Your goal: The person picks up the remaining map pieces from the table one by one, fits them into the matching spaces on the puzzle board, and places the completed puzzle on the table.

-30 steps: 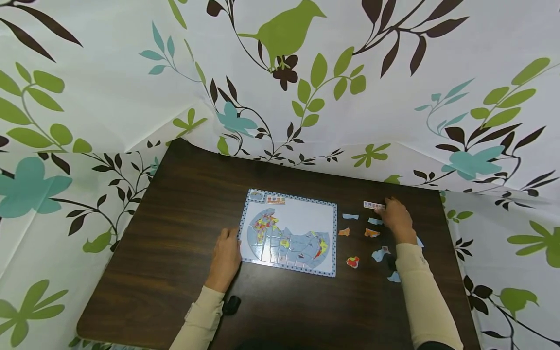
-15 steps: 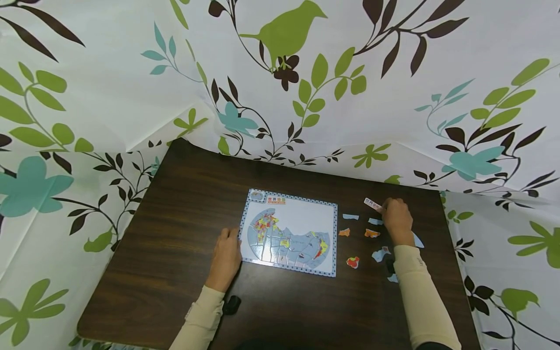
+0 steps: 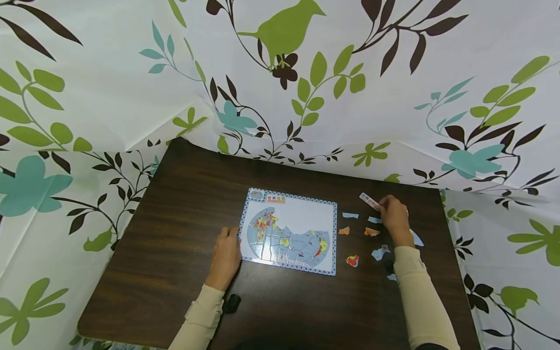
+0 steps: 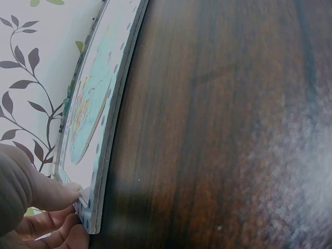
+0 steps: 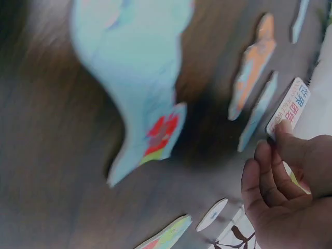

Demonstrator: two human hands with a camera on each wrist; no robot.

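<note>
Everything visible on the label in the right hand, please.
The label is a small, flat white strip with rounded corners, printed with blue and red characters beside a line of smaller reddish print. It looks thin and stiff, like card. The right hand pinches one end, thumb on the printed face, covering part of it. In the head view it sits aslant, right of the board, its free end pointing up and left. Whether it touches the table is unclear.
</note>
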